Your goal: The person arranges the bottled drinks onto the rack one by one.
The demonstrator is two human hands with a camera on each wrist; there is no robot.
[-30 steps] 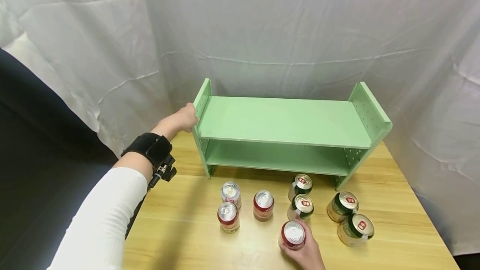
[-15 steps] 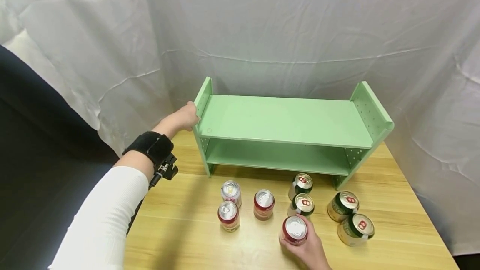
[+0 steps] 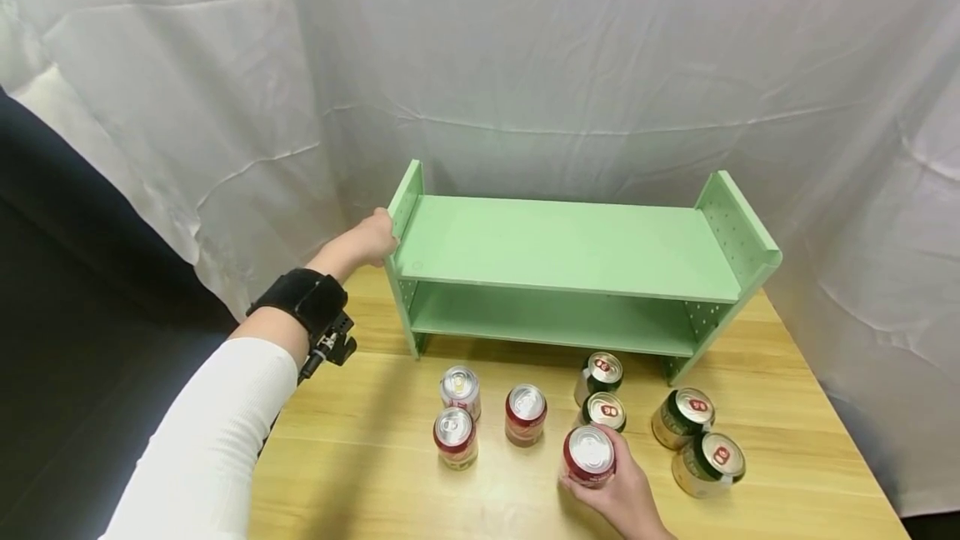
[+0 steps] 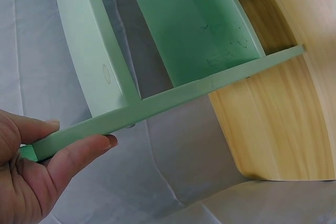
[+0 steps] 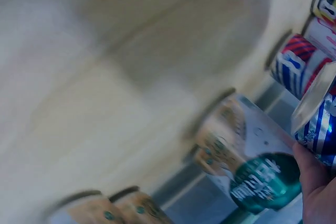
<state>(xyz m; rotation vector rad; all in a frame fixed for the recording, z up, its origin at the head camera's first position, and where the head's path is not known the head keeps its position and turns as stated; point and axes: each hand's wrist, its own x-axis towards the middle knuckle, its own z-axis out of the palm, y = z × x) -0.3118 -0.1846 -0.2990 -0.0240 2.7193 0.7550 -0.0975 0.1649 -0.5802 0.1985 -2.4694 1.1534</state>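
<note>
- Eight cans stand on the wooden table [image 3: 360,473] in the head view, near of a green two-tier shelf [image 3: 562,244]. The right hand [image 3: 618,494] wraps its fingers round a red can [image 3: 589,457] at the near edge, just beside a green can [image 3: 603,413]. The left hand [image 3: 367,240] clasps the shelf's left side panel — thumb on top. Three more red cans sit to the left, three green ones to the right and behind.
- Left wrist view: thumb and fingers [image 4: 79,153] pinch the panel edge [image 4: 157,103] firmly; both shelf boards show bare.
- Right wrist view: heavily blurred. The fingers [image 5: 315,182] rest against the held can [image 5: 317,116]; a green can [image 5: 247,166] stands close by.
- Judgement: lift the red can straight up before carrying it, as the green neighbour is close enough to be knocked; keep the shelf braced — the left-hand hold looks adequate.
</note>
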